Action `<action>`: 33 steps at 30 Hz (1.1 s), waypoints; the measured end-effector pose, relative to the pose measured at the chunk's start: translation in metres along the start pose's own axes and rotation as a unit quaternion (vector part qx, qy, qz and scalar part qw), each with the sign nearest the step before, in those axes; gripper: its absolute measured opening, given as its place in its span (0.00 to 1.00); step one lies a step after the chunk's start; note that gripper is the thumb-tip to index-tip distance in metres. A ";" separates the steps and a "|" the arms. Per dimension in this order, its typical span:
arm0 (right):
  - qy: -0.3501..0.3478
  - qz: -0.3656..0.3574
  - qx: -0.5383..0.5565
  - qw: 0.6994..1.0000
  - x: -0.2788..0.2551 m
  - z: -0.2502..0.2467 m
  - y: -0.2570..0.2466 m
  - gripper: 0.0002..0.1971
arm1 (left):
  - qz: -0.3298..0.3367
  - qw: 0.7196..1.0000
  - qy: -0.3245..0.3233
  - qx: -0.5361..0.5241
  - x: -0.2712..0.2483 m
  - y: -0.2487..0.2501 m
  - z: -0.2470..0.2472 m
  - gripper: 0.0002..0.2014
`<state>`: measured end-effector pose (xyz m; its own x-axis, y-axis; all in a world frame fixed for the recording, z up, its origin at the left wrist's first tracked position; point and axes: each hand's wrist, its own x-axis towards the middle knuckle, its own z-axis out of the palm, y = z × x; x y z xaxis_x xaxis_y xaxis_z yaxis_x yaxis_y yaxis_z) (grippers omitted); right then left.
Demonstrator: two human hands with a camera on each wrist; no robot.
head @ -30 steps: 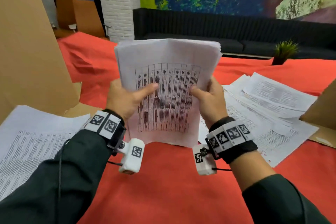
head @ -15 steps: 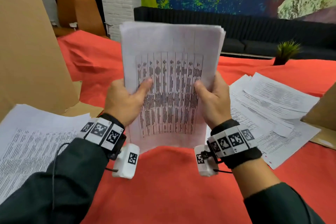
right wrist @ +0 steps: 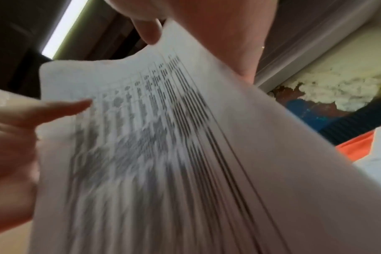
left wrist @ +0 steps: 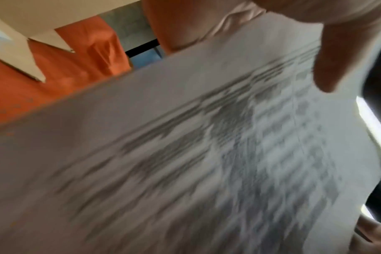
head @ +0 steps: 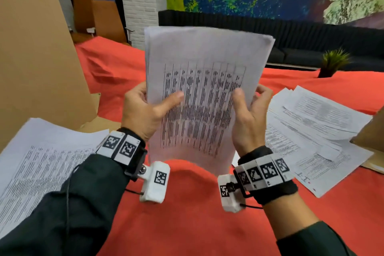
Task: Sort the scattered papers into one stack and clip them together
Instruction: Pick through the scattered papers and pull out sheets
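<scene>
A thick stack of printed papers (head: 203, 89) stands upright over the red-covered table (head: 197, 224), its lower edge bowed just above the cloth. My left hand (head: 153, 106) grips the stack's left edge, thumb across the printed front. My right hand (head: 249, 108) holds the right edge, thumb on the front and fingers curled at the side. In the left wrist view the stack (left wrist: 207, 154) fills the frame under my thumb (left wrist: 337, 60). The right wrist view shows the same stack (right wrist: 185, 154), blurred. No clip is in view.
Loose printed sheets (head: 322, 131) lie fanned out on the cloth at the right. Another pile of sheets (head: 41, 162) lies at the left under my forearm. Cardboard (head: 31, 48) stands at the left, and a cardboard corner (head: 369, 131) juts in at the right. A small potted plant (head: 332, 62) sits far right.
Both hands have lifted the stack a little and its drooping top has straightened up. My thumbs have slid higher along its edges, and the right fingers now show beside the edge.
</scene>
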<state>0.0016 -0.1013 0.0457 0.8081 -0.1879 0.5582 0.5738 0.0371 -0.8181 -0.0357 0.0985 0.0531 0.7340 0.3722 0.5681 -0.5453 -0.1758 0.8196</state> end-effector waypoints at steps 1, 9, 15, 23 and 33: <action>0.000 0.002 -0.002 1.000 0.001 0.000 0.002 0.19 | -0.007 1.000 -0.006 -0.019 0.000 -0.004 -0.003 0.14; 0.028 -0.004 -0.089 0.996 0.010 0.004 0.013 0.07 | -0.016 0.994 0.016 0.103 0.007 -0.013 0.007 0.09; 0.002 0.017 -0.086 0.996 -0.007 0.006 0.018 0.07 | -0.026 0.998 0.011 0.049 -0.010 -0.014 0.013 0.07; 0.011 0.047 -0.098 0.994 -0.005 0.006 0.023 0.06 | -0.092 0.994 0.058 0.026 -0.015 -0.019 0.004 0.10; -0.007 0.126 -0.054 0.991 -0.028 -0.001 0.043 0.06 | -0.129 0.990 0.049 0.034 -0.034 -0.035 0.004 0.12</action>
<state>0.0031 -0.0958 -0.0052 0.9258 -0.1728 0.3362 0.3372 -0.0244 -0.9411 -0.0404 0.0880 0.0055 0.8003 0.4993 0.3321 -0.3139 -0.1230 0.9414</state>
